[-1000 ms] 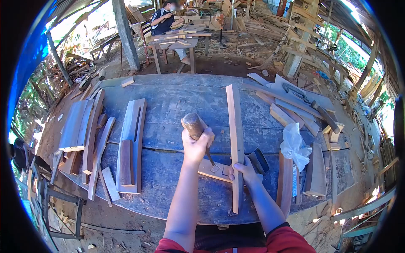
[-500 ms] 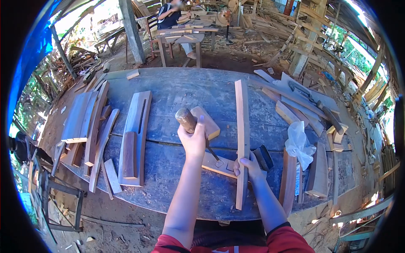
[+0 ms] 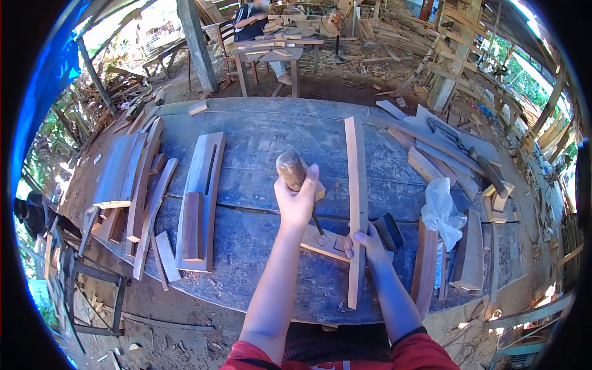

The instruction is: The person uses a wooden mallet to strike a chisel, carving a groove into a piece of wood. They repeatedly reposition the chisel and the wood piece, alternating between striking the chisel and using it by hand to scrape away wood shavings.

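My left hand (image 3: 296, 203) is closed around a chisel, whose round wooden handle (image 3: 291, 169) sticks up above my fist. The metal blade (image 3: 318, 229) slants down onto a small flat piece of wood (image 3: 322, 248) on the grey workbench (image 3: 259, 129). My right hand (image 3: 369, 246) grips a long narrow wooden strip (image 3: 355, 166). This strip lies lengthwise across the bench and over the right end of the small piece. A wooden block (image 3: 320, 192) is mostly hidden behind my left hand.
A slotted plank (image 3: 205, 179) and stacked curved boards (image 3: 120, 172) lie to the left. To the right are a dark tool (image 3: 391, 229), a white plastic bag (image 3: 441, 211), offcuts and a long-handled tool (image 3: 475, 159). Another person (image 3: 251, 17) sits at a far table (image 3: 271, 52).
The chisel handle swung left, then back right and more upright, while the blade stayed on the small piece. My right hand kept its grip on the strip.
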`<act>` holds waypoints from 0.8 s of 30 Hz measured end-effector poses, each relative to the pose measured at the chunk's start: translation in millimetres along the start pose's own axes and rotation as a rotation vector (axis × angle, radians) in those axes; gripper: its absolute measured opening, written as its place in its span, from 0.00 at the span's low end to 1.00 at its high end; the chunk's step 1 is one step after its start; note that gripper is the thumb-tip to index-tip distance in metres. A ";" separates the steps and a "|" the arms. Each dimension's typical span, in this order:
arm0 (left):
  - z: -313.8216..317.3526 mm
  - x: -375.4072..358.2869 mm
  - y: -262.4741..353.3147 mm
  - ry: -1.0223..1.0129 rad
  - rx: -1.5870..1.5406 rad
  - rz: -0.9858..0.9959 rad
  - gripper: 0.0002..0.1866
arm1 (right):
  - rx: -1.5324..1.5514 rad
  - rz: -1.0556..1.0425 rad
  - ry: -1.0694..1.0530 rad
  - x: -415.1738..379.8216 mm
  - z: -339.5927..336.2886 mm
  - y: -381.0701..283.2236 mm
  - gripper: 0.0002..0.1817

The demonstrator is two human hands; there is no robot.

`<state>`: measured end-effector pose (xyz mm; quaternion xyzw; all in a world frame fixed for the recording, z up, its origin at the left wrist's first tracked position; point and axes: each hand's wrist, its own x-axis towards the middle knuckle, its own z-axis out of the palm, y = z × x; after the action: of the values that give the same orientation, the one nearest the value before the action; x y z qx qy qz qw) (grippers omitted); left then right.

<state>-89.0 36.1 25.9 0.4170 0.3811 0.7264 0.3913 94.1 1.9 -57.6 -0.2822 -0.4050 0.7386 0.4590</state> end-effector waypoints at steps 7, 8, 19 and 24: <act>-9.4 20.8 -2.2 -0.474 -0.412 -0.232 0.09 | 0.011 0.038 -0.004 0.2 -3.7 1.2 0.19; -12.0 24.3 -3.8 -0.474 -0.413 -0.232 0.09 | 0.020 0.036 0.000 -0.1 -1.3 -0.8 0.19; -15.8 -2.8 1.9 0.314 0.037 -0.055 0.11 | -0.044 0.002 -0.015 2.3 -3.7 2.3 0.22; -5.4 -16.6 8.8 0.392 0.109 0.068 0.14 | 0.001 0.007 -0.029 0.9 -2.3 0.9 0.20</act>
<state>-90.3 16.7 26.7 0.3009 0.4745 0.7847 0.2618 95.2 3.2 -59.6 -0.2726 -0.4102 0.7445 0.4506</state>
